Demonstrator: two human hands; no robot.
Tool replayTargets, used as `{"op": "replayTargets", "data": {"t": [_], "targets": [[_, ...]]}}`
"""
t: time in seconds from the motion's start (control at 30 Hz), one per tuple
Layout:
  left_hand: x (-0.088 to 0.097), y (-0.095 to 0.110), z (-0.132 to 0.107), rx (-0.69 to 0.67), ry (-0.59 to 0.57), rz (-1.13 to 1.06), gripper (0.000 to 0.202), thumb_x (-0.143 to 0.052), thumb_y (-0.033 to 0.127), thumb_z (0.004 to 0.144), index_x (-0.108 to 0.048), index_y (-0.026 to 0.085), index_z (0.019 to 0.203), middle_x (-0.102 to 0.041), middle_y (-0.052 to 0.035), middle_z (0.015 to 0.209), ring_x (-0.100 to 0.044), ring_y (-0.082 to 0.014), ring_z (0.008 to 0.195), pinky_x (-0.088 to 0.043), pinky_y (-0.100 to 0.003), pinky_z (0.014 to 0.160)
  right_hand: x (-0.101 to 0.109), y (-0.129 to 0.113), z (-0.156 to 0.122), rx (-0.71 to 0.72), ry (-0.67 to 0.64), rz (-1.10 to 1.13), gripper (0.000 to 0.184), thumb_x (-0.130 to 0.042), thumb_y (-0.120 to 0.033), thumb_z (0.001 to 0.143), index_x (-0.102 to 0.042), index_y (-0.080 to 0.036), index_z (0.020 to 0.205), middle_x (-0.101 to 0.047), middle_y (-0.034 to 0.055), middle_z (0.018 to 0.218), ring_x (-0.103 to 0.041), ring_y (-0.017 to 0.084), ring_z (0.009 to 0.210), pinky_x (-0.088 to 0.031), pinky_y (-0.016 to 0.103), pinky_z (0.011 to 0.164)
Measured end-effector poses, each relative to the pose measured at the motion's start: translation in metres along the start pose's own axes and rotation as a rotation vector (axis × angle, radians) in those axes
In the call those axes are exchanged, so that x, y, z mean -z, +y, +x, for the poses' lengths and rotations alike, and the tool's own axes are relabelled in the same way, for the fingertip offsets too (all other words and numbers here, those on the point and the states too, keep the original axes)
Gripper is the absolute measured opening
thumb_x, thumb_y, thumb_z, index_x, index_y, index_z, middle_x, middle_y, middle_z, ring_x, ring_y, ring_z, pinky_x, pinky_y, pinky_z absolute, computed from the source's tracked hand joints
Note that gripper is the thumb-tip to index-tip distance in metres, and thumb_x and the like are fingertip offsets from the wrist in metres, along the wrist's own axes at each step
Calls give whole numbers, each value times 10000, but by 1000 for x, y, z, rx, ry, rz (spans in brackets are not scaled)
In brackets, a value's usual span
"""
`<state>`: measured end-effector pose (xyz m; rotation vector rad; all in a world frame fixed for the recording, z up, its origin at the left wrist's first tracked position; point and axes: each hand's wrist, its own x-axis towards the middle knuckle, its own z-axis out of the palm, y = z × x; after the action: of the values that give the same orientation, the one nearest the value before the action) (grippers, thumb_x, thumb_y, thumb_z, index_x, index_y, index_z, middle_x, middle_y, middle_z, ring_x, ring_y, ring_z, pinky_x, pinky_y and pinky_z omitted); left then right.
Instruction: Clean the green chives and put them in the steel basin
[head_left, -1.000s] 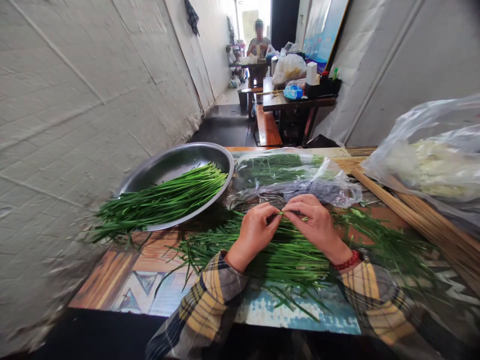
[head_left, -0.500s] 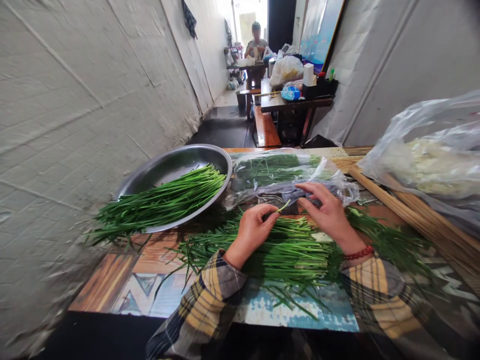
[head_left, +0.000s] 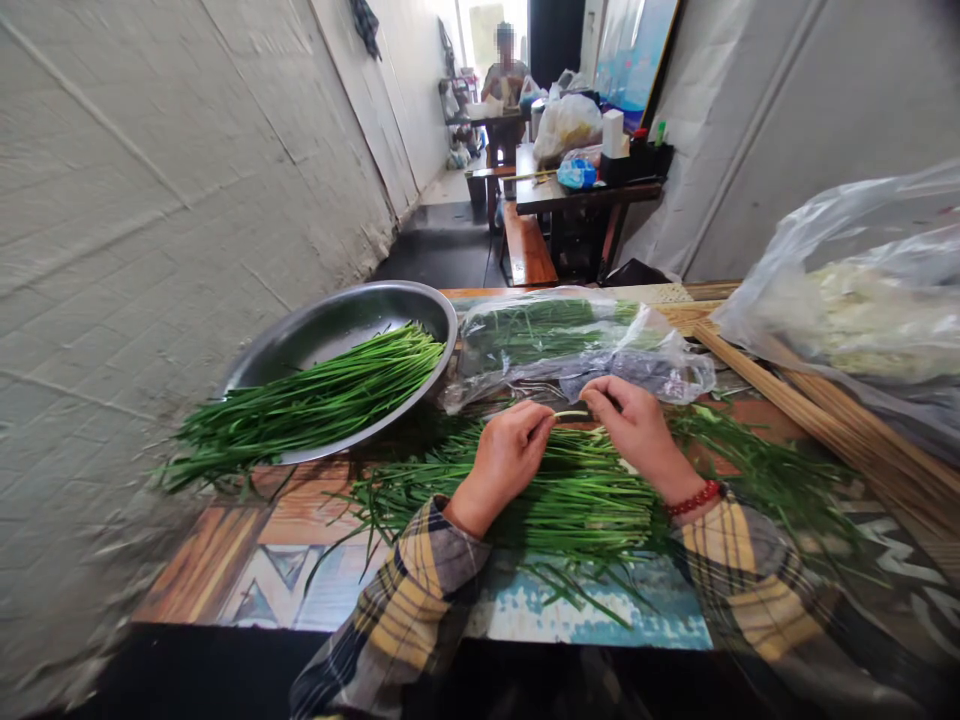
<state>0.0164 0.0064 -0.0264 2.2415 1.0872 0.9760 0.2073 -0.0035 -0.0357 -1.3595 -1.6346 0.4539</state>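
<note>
Between my hands a thin garlic chive stalk shows its pale end. My left hand is closed around the stalk. Thumb and fingers of my right hand pinch its pale tip. Below both hands a pile of garlic chives lies across the table, with a few loose leaves at its front. To the left, a steel basin holds a bundle of garlic chives whose leafy ends hang over the rim. Beyond my hands lies a clear plastic bag with more greens inside.
Loose green scraps lie right of my right hand. Long wooden sticks and a plastic bag of pale shreds are on the right. Farther back stand a bench, a cluttered table and a seated person.
My right hand has moved left and its fingers have closed on the tip of the stalk. My left hand keeps its hold. The view has shifted slightly.
</note>
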Motion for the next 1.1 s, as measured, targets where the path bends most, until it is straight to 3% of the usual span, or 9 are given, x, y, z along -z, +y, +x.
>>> {"op": "replayTargets", "data": {"t": [0.1,0.2,0.3,0.43,0.63,0.83,0.97,1.1], "targets": [[5,-3,3,113,106,-24,252,-455,242,926,-637,151,778,-607,-13,693,-530,-123,652,-385,-231,631,6,12,3,-23,-50,-108,248,-496,-360,903,-652,-202,793,-689,37,789,-620,192,752,-447,299,703],[7,-7,5,201,191,-36,212,-502,264,895,-627,152,764,-597,8,670,-518,-112,629,-376,-219,614,13,18,4,72,-235,-272,294,-494,-367,909,-668,-208,735,-688,43,788,-607,196,775,-427,313,734],[6,-10,5,252,216,-44,192,-537,277,870,-635,157,758,-604,19,663,-515,-105,618,-375,-211,607,17,18,3,130,-367,-407,247,-571,-399,870,-692,-224,744,-685,41,806,-587,197,785,-411,325,755],[3,-10,4,288,212,-88,158,-566,269,848,-656,151,795,-628,14,686,-527,-107,617,-386,-210,604,19,17,1,135,-428,-499,151,-629,-352,833,-707,-249,756,-678,34,806,-579,201,798,-400,329,747],[4,-12,3,246,231,-181,223,-503,255,901,-695,155,847,-700,-38,824,-618,-154,782,-448,-248,730,15,12,3,102,-240,-192,129,-538,-274,870,-634,-204,818,-644,36,837,-589,177,768,-458,308,714],[5,-11,3,195,277,-168,184,-553,228,880,-727,166,889,-617,-29,760,-560,-141,729,-429,-250,687,9,1,0,104,-145,-27,152,-534,-309,879,-633,-216,809,-647,27,795,-591,181,738,-471,306,683],[4,-5,2,158,179,-190,125,-639,226,823,-735,171,880,-560,-12,728,-528,-135,716,-407,-249,672,5,-5,-1,119,-120,-20,187,-529,-329,892,-632,-218,782,-653,27,774,-598,187,740,-457,308,684],[3,-4,2,180,102,-234,81,-658,202,802,-706,155,757,-532,0,703,-509,-131,710,-387,-246,663,3,-7,-3,56,-95,33,209,-562,-366,874,-639,-212,755,-660,21,753,-600,186,735,-451,307,690]]}}
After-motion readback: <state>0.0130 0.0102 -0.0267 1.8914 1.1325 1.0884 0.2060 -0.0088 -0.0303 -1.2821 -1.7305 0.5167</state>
